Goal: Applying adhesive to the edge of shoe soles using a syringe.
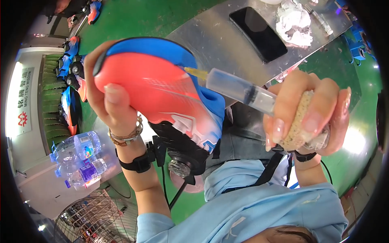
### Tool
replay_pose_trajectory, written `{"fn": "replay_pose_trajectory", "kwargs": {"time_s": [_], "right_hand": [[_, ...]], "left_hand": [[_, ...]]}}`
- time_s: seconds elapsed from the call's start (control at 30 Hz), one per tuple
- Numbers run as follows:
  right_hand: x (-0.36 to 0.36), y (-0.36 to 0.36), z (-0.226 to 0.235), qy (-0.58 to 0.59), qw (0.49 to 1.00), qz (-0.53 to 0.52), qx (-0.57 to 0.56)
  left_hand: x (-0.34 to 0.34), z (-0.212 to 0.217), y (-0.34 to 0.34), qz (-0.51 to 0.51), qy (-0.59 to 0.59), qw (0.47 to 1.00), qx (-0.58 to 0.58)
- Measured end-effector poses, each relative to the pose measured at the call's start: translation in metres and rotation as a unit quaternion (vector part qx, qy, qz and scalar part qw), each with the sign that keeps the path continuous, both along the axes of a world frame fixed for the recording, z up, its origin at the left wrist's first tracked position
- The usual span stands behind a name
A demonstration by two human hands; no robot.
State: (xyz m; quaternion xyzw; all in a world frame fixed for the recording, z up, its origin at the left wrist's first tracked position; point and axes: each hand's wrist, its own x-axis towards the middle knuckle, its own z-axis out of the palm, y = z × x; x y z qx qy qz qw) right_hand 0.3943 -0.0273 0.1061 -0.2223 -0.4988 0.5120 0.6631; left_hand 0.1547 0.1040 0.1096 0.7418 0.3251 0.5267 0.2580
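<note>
A glossy, rounded red and blue piece [152, 77], black on its underside, is held up before me; I cannot tell its exact kind. My left hand [107, 91] grips its left end, thumb on the red face and the other fingers mostly hidden behind. My right hand [310, 113] is closed around a clear syringe [233, 87] and a speckled, sponge-like block [298, 121]. Some whitish crumpled material shows under those fingers. The syringe's yellow tip [196, 73] points left and meets, or nearly meets, the piece along its red and blue border.
On the metal table [206, 40] lie a black phone [258, 34], crumpled white tissue [294, 24] and another syringe [322, 22]. Plastic bottles [81, 156] stand at left, near similar coloured pieces [69, 105]. A wire-caged fan [95, 218] is at lower left. A black knobbed fixture [180, 166] sits below the held piece.
</note>
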Motion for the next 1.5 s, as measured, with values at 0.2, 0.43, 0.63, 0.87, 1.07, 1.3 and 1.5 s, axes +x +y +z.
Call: {"fn": "replay_pose_trajectory", "kwargs": {"time_s": [0.2, 0.43, 0.63, 0.87, 1.07, 1.3, 1.5], "right_hand": [[-0.007, 0.001, -0.011, -0.019, 0.994, 0.025, -0.101], [-0.022, -0.003, -0.03, 0.033, 0.987, 0.002, -0.157], [-0.02, -0.005, -0.045, 0.124, 0.982, 0.064, -0.127], [-0.016, -0.02, -0.043, -0.007, 0.981, 0.019, -0.192], [-0.01, -0.025, -0.043, -0.003, 0.972, 0.014, -0.234], [-0.012, -0.026, -0.043, -0.02, 0.968, -0.004, -0.25], [-0.024, -0.013, -0.044, -0.035, 0.967, -0.022, -0.252]], "left_hand": [[-0.011, -0.016, 0.011, 0.098, -0.066, 0.992, -0.052], [-0.029, -0.021, 0.038, 0.184, -0.146, 0.962, -0.139], [-0.033, -0.026, 0.048, 0.183, -0.161, 0.958, -0.155], [-0.039, -0.032, 0.057, 0.175, -0.174, 0.949, -0.194], [-0.045, -0.045, 0.059, 0.161, -0.188, 0.936, -0.251], [-0.053, -0.067, 0.043, 0.145, -0.223, 0.882, -0.389], [-0.078, -0.084, 0.02, 0.187, -0.184, 0.914, -0.31]]}}
